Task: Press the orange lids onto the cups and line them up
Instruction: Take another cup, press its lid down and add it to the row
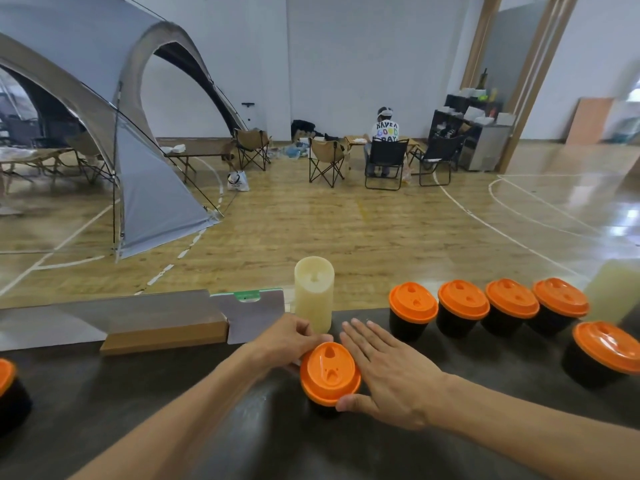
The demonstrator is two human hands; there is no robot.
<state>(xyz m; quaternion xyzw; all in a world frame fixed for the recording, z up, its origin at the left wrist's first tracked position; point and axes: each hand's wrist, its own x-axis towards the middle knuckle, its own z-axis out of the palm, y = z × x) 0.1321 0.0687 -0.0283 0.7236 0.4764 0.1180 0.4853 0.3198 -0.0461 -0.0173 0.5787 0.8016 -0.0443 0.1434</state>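
**Lid being seated on the sixth cup**

Left hand (291, 341) at the far-left rim of the orange lid (329, 372), fingers (313, 337) curled and pinching the edge, probably to steady the lid while it snaps down. Right hand (384, 372) flat just beside the lid on the other side, fingers straight and slightly apart, thumb touching the near rim; likely bracing the cup (323, 408) so it does not slide on the smooth table (138, 393). Cup almost hidden under the lid, only a dark strip visible below the thumb.

Lid: glossy moulded plastic, round, domed, with a raised sip spout and a small vent mark. Cup: black, matt, tapered downward.

Beyond the right fingertips, four lidded cups (485, 310) in a row, nearly touching; a fifth lidded cup (595, 358) nearer and out of that line. Just past the left fingers, a cream candle-like cylinder (314, 296), waxy and upright. Far to the left, one more cup (8, 393) at the frame edge.

Judgement: lids mostly done, lining up not finished.
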